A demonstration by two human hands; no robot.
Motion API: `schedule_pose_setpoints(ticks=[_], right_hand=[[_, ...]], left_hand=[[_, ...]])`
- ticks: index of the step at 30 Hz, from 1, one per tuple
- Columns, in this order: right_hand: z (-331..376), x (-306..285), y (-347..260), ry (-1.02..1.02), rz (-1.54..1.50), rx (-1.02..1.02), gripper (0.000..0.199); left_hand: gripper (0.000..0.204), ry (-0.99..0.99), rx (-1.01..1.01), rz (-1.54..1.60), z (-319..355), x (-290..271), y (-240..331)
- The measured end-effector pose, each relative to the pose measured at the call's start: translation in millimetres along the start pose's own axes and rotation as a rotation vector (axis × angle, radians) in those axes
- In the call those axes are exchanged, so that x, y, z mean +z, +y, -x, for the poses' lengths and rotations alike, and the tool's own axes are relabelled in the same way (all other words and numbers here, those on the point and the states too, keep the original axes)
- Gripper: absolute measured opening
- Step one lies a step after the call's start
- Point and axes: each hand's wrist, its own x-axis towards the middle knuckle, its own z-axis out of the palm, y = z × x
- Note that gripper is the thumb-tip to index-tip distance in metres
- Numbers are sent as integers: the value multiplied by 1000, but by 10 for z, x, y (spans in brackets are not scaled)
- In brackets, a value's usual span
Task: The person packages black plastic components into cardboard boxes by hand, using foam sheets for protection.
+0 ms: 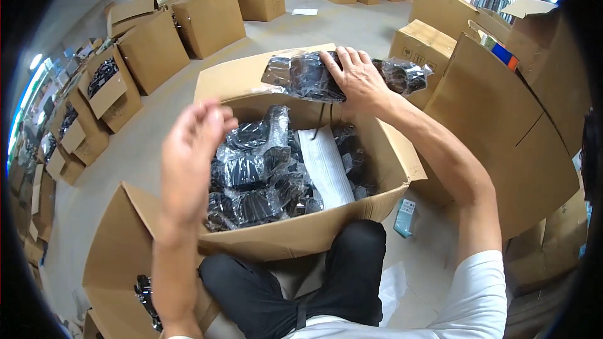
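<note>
Across the room's grey floor [267, 36] stand many brown cartons; one open carton [301, 229] by the person's knees holds black wrapped bundles [245, 169], too overlapped to count, and one white sheet [326, 172]. One black wrapped package [308, 75] lies at its far flap, beneath the right hand [359, 80], fingers spread. The left hand [193, 141], blurred, hovers half-open near the left edge.
</note>
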Motion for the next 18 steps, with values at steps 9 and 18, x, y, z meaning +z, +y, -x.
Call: schedule_pose_setpoints(ticks=[9,18], right_hand=[[-183,1584,-176,-263,34,115,123],[-130,2108,-582,-356,-155,193,121]], left_hand=[[31,350,-64,7,699,-77,-1237],[35,301,-254,-13,754,-148,-1401]])
